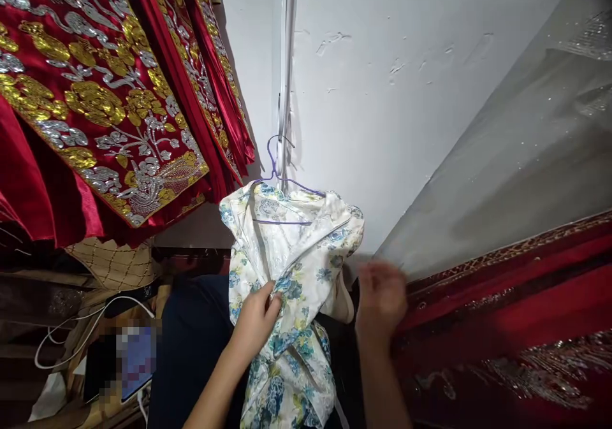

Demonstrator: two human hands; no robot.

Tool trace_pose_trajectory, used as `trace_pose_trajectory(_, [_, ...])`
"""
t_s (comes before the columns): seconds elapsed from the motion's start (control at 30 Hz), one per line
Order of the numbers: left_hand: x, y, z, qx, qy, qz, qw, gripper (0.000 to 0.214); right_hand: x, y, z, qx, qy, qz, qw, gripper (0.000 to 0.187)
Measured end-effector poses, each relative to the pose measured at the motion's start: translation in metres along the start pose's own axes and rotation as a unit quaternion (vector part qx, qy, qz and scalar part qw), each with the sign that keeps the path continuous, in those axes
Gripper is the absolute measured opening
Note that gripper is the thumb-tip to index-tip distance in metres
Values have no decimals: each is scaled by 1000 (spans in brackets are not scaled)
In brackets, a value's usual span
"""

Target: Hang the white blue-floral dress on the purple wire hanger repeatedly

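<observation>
A white dress with blue and yellow flowers (306,289) hangs on a thin purple wire hanger (274,173), its front parted in a deep V. My left hand (261,317) pinches the front edge of the dress at the bottom of that V, thumb on top. The hanger's hook stands up before a metal strip on the wall. Right of the dress, my right hand (382,295) is raised in the air, apart from the cloth. It is smeared by motion, and its fingers are hard to make out.
Red satin garments with gold and silver sequins (95,97) hang at the upper left. A white wall (363,110) stands behind. Sheer grey fabric (516,142) and dark red beaded cloth (502,314) fill the right. Lower left are a white cable (102,311) and a blurred-out phone-like device (138,362).
</observation>
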State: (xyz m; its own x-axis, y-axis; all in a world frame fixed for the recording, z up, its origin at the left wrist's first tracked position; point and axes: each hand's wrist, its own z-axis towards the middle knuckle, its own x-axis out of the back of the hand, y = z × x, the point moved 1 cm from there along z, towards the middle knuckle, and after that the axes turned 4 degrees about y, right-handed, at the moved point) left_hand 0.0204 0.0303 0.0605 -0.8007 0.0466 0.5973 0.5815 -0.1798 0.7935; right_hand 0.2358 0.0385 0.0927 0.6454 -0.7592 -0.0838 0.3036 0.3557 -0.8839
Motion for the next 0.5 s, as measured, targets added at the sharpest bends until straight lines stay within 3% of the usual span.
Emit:
trace_pose_trajectory(0.03, [-2, 0, -5, 10, 8, -23, 1000, 34, 2, 6, -25, -48, -48, 14, 998, 15])
trace_pose_trajectory(0.07, [-3, 0, -10, 14, 10, -47, 999, 35, 1, 11, -48, -96, -142, 21, 985, 15])
trace_pose_trajectory(0.13, [-3, 2, -17, 7, 5, -87, 996, 36, -5, 19, -85, -160, -319, 59, 932, 17])
trace_pose_trajectory(0.2, [1, 4, -21, -3, -6, -107, 994, 40, -12, 22, -99, -180, -425, 80, 884, 27])
trace_pose_trajectory(0.37, [14, 8, -19, 17, -68, -159, 985, 50, -25, 16, -84, -162, -514, 73, 839, 21])
trace_pose_trajectory(0.5, [17, 13, -13, 55, -41, -256, 964, 57, -32, 9, -79, -164, -489, 85, 853, 17])
